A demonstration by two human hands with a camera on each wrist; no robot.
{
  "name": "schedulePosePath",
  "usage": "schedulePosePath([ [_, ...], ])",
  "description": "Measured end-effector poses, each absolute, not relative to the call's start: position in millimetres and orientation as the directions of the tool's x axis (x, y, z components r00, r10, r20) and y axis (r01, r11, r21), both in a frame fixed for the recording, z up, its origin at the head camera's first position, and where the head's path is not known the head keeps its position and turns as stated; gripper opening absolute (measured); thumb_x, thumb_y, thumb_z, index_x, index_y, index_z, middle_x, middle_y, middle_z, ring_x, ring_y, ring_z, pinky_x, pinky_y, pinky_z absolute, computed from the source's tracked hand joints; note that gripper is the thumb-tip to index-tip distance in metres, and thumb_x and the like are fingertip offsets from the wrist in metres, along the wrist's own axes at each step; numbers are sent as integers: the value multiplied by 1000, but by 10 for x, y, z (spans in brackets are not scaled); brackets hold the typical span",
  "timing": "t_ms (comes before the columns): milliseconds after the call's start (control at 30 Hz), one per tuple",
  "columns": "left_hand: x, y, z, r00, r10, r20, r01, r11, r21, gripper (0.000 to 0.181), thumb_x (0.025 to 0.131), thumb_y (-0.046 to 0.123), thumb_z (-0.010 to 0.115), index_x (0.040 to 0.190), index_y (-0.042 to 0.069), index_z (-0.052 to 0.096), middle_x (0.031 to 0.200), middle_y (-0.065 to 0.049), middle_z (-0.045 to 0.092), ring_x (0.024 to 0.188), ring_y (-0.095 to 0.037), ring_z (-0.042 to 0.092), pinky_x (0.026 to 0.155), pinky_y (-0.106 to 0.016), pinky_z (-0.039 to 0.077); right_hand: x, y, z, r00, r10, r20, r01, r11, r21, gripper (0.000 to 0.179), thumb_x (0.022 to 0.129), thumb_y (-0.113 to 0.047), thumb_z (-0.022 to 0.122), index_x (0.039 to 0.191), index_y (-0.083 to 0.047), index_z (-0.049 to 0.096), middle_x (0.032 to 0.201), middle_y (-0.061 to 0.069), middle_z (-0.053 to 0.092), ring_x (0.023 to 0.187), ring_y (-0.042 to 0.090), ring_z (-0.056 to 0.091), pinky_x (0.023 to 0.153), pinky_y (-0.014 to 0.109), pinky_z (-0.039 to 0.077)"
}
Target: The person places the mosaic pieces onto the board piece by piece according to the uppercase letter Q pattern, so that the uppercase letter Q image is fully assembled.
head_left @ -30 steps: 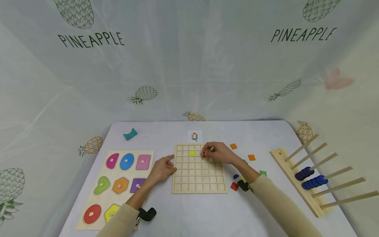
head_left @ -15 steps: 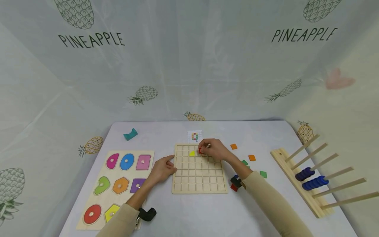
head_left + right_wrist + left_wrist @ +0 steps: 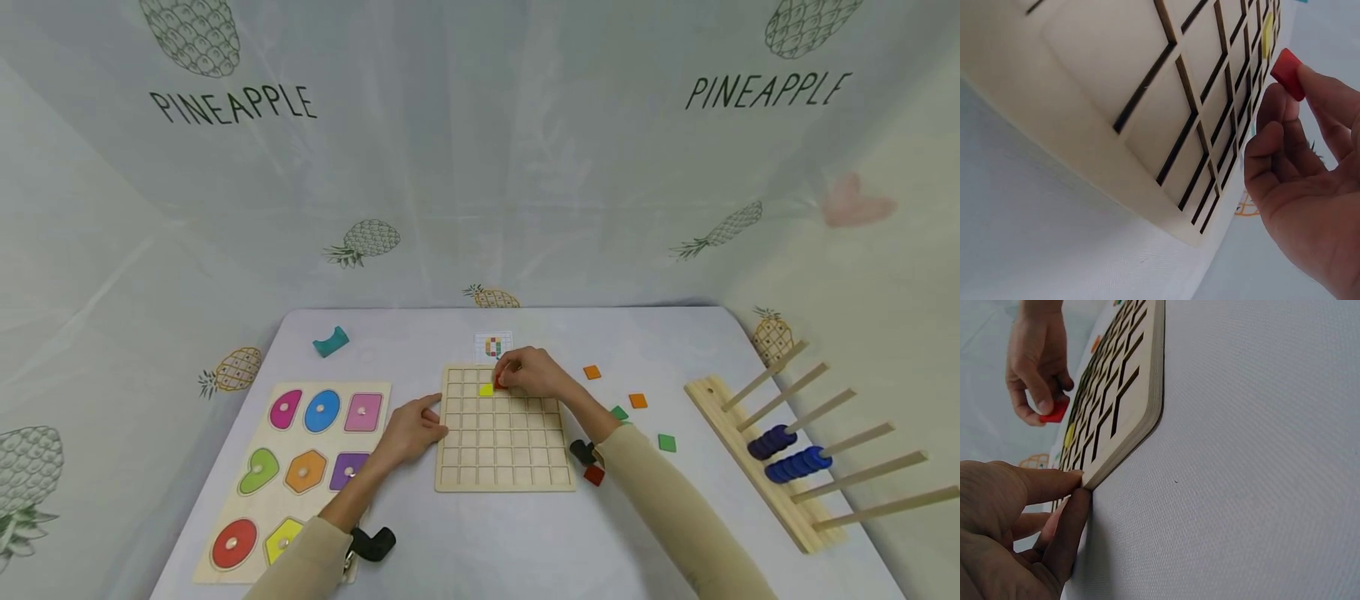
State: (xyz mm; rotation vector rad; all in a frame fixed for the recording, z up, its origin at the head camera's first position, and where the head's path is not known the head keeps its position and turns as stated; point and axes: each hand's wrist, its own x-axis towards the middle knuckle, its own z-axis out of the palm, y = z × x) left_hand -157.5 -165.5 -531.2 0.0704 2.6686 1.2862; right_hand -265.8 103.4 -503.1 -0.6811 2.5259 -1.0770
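Note:
My left hand [image 3: 411, 428] rests against the left edge of a wooden grid board [image 3: 504, 477], its fingertips touching the rim; in the left wrist view these fingertips [image 3: 1075, 481] meet the board's side. Over the upper part of the board, my right hand [image 3: 534, 372] pinches a small red square tile [image 3: 1287, 75] between thumb and fingers. That tile is tilted and held just above the board, right of a yellow tile [image 3: 486, 389] set in one cell. A small pattern card [image 3: 483, 337] with a coloured figure lies behind the board.
Orange tiles [image 3: 637, 401], green tiles [image 3: 667, 443] and a red tile [image 3: 594, 475] lie to the right. A shape puzzle board [image 3: 247, 467] stands at left, near a teal piece [image 3: 331, 342]. A wooden peg rack [image 3: 757, 462] with blue rings [image 3: 798, 463] is far right.
My right hand has moved left across the board's upper part, carrying the red tile close to the yellow one. The left hand has stayed at the board's edge.

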Motion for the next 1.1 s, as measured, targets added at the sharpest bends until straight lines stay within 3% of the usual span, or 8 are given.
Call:
schedulePosePath([
  [467,-1563,-1651,-5286,-983,120,-136,-32,623,782,64,84,12,79,142,0,54,88,-3,64,75,-12,62,66,-31,50,-2616,983,-5091,-843,-522,-129,-304,660,-686,19,91,-7,64,96,-20,77,87,-6,72,77,13,61,70,30,49],
  [1100,-1566,-1659,-5303,-984,124,-129,-24,620,785,64,84,11,79,142,-1,54,88,-3,64,76,-12,62,66,-30,50,-2603,946,-5117,-843,-527,-108,-340,677,-652,6,93,-13,70,94,-17,74,82,-9,67,75,11,58,71,30,48],
])
